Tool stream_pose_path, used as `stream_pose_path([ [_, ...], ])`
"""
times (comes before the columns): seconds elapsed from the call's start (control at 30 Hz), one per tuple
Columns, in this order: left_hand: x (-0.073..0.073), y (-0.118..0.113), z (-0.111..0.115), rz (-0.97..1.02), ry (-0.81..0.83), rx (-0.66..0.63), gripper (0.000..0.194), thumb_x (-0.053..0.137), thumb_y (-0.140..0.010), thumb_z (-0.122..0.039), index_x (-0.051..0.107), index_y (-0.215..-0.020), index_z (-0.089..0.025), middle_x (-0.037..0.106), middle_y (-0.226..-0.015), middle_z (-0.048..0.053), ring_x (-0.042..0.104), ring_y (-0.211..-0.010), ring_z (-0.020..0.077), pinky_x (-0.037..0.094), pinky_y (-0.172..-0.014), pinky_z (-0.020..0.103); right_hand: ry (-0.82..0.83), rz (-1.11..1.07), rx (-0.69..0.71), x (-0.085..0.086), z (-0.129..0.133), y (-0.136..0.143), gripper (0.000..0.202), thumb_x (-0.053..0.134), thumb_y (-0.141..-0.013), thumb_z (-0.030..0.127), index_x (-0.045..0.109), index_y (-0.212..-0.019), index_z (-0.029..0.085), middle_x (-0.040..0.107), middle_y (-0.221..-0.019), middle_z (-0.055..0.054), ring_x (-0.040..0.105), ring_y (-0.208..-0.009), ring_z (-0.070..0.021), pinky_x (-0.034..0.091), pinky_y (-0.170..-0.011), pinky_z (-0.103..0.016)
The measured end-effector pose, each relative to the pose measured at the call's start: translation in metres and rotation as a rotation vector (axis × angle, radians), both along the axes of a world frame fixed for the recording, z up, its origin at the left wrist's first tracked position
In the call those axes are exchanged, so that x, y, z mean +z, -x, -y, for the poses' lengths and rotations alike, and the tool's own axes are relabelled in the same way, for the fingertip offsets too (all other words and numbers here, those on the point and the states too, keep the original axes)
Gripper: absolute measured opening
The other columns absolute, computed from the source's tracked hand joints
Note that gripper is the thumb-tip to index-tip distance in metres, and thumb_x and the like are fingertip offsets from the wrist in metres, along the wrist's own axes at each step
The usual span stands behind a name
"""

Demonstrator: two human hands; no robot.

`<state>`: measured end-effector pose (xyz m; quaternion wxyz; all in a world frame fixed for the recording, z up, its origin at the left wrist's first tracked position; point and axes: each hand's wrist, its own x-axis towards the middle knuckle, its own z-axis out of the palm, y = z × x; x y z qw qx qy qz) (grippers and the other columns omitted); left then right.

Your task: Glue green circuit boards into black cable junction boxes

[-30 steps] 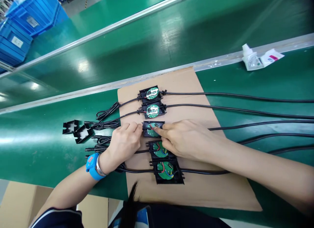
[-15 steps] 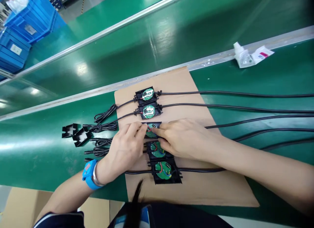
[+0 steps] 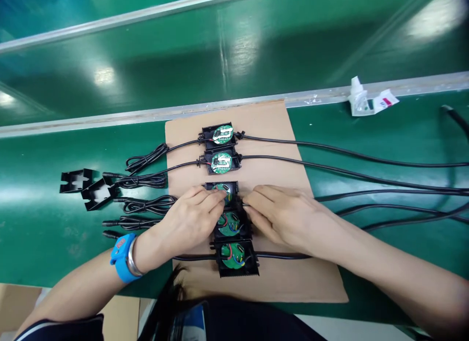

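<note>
Several black plastic housings with round green circuit boards form a column on a cardboard sheet (image 3: 286,287). My left hand (image 3: 196,211) is closed on the left side of the middle housing (image 3: 230,185), its fingertips over the board's edge. Opposite it, my right hand (image 3: 282,211) pinches the black cable (image 3: 245,204) where it enters that housing. Red, blue and yellow wires show on the two nearer boards, in the fourth housing (image 3: 230,223) and the nearest housing (image 3: 238,263). White paste marks the boards in the farthest housing (image 3: 222,135) and second housing (image 3: 221,161).
Two black covers (image 3: 76,181) lie at the left beside bundled cables (image 3: 144,204). Long black cables (image 3: 351,172) run off to the right. A crumpled white packet (image 3: 370,99) rests by the metal rail (image 3: 256,102) at the bench's back.
My right hand has drawn back from the middle board to the cable at its right. My left hand stays at the housing's left side. The view has shifted, and the blue crates have nearly left it.
</note>
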<state>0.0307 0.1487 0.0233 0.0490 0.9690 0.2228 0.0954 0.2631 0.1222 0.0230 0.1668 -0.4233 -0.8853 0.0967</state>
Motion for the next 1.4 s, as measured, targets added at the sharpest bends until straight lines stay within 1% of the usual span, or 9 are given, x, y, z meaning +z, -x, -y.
stream_pose_path([
  [0.1,-0.002,-0.001,0.003,-0.008,-0.024,0.013,0.031,0.039,-0.099,-0.008,0.067,-0.112,-0.005,0.069,-0.126,0.015,0.065,-0.110,0.0234,0.049,-0.100,0.037,-0.069,-0.173,-0.060,-0.016,-0.001,0.003,0.019,0.045,-0.099,0.015,0.057,-0.085,0.016,0.060,-0.076,-0.004,0.056,-0.066,-0.0134,0.045,-0.064,-0.026],
  [0.23,-0.001,-0.003,0.004,-0.018,-0.026,0.025,0.032,0.037,-0.098,-0.007,0.065,-0.114,-0.005,0.068,-0.126,0.017,0.064,-0.113,0.0235,0.049,-0.100,0.037,0.045,-0.153,-0.077,-0.029,-0.006,-0.005,0.020,0.044,-0.098,0.017,0.051,-0.079,0.018,0.058,-0.075,-0.003,0.054,-0.065,-0.0130,0.044,-0.063,-0.025],
  [0.4,0.003,-0.009,0.003,-0.052,-0.001,0.046,0.043,0.037,-0.094,-0.004,0.053,-0.133,-0.005,0.069,-0.110,0.013,0.065,-0.098,0.0220,0.052,-0.091,0.037,0.103,0.059,-0.017,-0.016,-0.015,-0.006,0.016,0.046,-0.090,0.010,0.053,-0.078,0.019,0.059,-0.072,-0.002,0.052,-0.061,-0.0147,0.033,-0.056,-0.029],
  [0.6,0.006,-0.020,0.004,-0.126,-0.030,0.076,0.036,0.041,-0.091,-0.007,0.062,-0.120,-0.001,0.064,-0.092,0.012,0.061,-0.082,0.0232,0.051,-0.077,0.037,-0.070,0.284,-0.020,-0.007,-0.012,0.012,0.021,0.044,-0.085,0.002,0.057,-0.078,0.017,0.058,-0.072,-0.007,0.050,-0.063,-0.0199,0.019,-0.051,-0.032],
  [0.8,0.004,-0.014,0.007,-0.131,-0.020,0.095,0.044,0.042,-0.091,-0.008,0.053,-0.133,-0.005,0.065,-0.105,0.013,0.061,-0.089,0.0238,0.051,-0.081,0.038,-0.041,-0.072,-0.039,-0.033,-0.009,-0.006,0.021,0.049,-0.096,0.017,0.067,-0.086,0.015,0.059,-0.081,-0.008,0.050,-0.079,-0.0198,0.043,-0.069,-0.031],
  [0.97,0.003,-0.019,0.010,-0.214,-0.063,0.098,0.047,0.037,-0.092,-0.006,0.050,-0.137,-0.004,0.064,-0.102,0.012,0.060,-0.086,0.0231,0.051,-0.078,0.039,0.000,-0.329,-0.053,-0.043,-0.011,-0.008,0.019,0.049,-0.095,0.016,0.068,-0.101,0.012,0.062,-0.087,-0.009,0.050,-0.085,-0.0212,0.046,-0.078,-0.035],
  [1.13,0.005,-0.020,0.011,-0.213,-0.049,0.124,0.045,0.039,-0.091,-0.003,0.052,-0.135,-0.003,0.066,-0.099,0.011,0.062,-0.085,0.0223,0.052,-0.078,0.038,0.060,-0.319,-0.029,-0.041,-0.016,-0.002,0.028,0.042,-0.096,0.014,0.061,-0.075,0.016,0.057,-0.076,-0.006,0.045,-0.076,-0.0187,0.042,-0.072,-0.034],
  [1.27,0.019,0.003,0.007,0.047,0.091,0.182,0.037,0.046,-0.092,-0.005,0.058,-0.127,-0.011,0.067,-0.118,0.011,0.062,-0.106,0.0212,0.053,-0.092,0.036,0.120,-0.295,-0.003,-0.033,-0.015,-0.009,0.023,0.045,-0.096,0.016,0.065,-0.085,0.016,0.062,-0.081,-0.007,0.048,-0.081,-0.0197,0.043,-0.077,-0.035],
  [1.4,0.024,0.022,0.003,0.085,0.152,0.416,0.017,0.057,-0.094,-0.017,0.068,-0.107,-0.017,0.070,-0.104,0.008,0.065,-0.097,0.0229,0.054,-0.087,0.041,0.005,-0.250,-0.042,-0.016,-0.003,0.002,0.022,0.050,-0.095,0.020,0.069,-0.103,0.012,0.064,-0.090,-0.011,0.049,-0.089,-0.0228,0.045,-0.083,-0.038],
])
